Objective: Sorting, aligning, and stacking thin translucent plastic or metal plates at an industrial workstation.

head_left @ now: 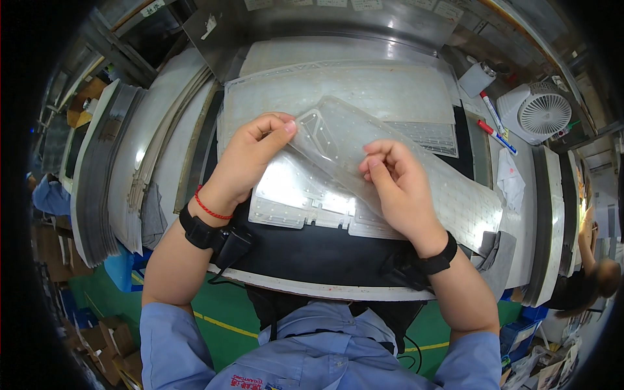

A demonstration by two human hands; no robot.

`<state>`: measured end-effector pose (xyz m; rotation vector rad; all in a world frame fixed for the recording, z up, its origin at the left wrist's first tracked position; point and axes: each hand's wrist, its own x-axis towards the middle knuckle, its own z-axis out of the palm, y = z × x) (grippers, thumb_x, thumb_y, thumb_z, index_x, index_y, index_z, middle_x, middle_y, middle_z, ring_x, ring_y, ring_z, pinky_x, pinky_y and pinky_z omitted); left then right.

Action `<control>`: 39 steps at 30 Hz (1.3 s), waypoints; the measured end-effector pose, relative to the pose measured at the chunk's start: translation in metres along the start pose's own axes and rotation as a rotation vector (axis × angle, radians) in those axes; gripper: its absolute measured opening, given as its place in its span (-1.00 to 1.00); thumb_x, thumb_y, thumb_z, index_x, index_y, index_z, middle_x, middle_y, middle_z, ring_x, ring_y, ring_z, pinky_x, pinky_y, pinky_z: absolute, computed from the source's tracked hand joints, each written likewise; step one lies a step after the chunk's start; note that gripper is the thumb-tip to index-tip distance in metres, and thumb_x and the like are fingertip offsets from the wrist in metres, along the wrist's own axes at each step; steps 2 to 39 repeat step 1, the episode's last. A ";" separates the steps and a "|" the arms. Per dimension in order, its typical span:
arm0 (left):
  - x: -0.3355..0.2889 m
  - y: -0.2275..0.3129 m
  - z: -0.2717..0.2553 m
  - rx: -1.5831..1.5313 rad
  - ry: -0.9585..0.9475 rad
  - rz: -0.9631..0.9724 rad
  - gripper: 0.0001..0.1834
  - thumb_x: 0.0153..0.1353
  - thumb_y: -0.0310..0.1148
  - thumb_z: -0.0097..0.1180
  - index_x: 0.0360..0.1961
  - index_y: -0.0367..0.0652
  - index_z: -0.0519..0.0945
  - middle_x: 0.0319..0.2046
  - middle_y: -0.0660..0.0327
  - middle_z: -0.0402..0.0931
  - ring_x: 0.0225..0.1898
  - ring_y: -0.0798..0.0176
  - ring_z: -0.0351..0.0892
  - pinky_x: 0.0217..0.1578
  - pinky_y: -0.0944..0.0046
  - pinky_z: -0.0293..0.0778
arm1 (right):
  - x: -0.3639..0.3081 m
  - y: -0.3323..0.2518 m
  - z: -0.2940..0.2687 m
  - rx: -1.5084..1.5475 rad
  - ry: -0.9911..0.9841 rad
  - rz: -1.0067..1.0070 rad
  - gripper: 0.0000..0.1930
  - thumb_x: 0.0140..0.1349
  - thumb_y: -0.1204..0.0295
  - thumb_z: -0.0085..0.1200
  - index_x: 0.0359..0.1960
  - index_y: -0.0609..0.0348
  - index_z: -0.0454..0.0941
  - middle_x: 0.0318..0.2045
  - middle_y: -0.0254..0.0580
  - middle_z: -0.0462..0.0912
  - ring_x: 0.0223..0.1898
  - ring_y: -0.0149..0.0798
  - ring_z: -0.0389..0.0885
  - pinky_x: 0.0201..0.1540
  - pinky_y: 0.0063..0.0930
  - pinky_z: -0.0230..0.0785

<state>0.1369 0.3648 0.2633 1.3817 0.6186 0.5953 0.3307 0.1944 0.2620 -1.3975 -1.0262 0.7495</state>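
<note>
My left hand (250, 153) pinches the upper left corner of a clear plastic sheet (341, 140) between thumb and fingers. The sheet is long, see-through, dotted with small marks, and slants down to the right. My right hand (400, 188) is over its middle, fingers curled toward the thumb; whether a thin edge is between them I cannot make out. Below the sheet lies a shiny, notched silvery panel (286, 188) with rows of small dots. Behind it are more large, thin, pale sheets (338, 88), stacked overlapping on the black work mat (305, 253).
Tall stacks of thin sheets (156, 123) stand at the left, others (546, 221) at the right. A white fan (536, 112), red and blue markers (497, 136), a white cloth (510, 179) and a grey cloth (497, 260) are on the right. A metal panel (325, 26) rises behind.
</note>
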 end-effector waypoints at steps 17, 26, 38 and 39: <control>0.000 -0.001 -0.002 -0.020 -0.006 0.002 -0.78 0.38 -0.27 0.18 -0.28 -0.23 0.64 0.08 0.27 0.48 0.01 0.40 0.40 0.13 0.39 0.26 | 0.000 0.000 0.000 0.000 -0.001 0.000 -0.83 0.39 0.49 0.01 -0.06 0.27 0.53 -0.32 -0.25 0.68 -0.32 -0.48 0.56 -0.22 -0.56 0.44; 0.000 -0.001 -0.002 -0.020 -0.006 0.002 -0.78 0.38 -0.27 0.18 -0.28 -0.23 0.64 0.08 0.27 0.48 0.01 0.40 0.40 0.13 0.39 0.26 | 0.000 0.000 0.000 0.000 -0.001 0.000 -0.83 0.39 0.49 0.01 -0.06 0.27 0.53 -0.32 -0.25 0.68 -0.32 -0.48 0.56 -0.22 -0.56 0.44; 0.000 -0.001 -0.002 -0.020 -0.006 0.002 -0.78 0.38 -0.27 0.18 -0.28 -0.23 0.64 0.08 0.27 0.48 0.01 0.40 0.40 0.13 0.39 0.26 | 0.000 0.000 0.000 0.000 -0.001 0.000 -0.83 0.39 0.49 0.01 -0.06 0.27 0.53 -0.32 -0.25 0.68 -0.32 -0.48 0.56 -0.22 -0.56 0.44; 0.000 -0.001 -0.002 -0.020 -0.006 0.002 -0.78 0.38 -0.27 0.18 -0.28 -0.23 0.64 0.08 0.27 0.48 0.01 0.40 0.40 0.13 0.39 0.26 | 0.000 0.000 0.000 0.000 -0.001 0.000 -0.83 0.39 0.49 0.01 -0.06 0.27 0.53 -0.32 -0.25 0.68 -0.32 -0.48 0.56 -0.22 -0.56 0.44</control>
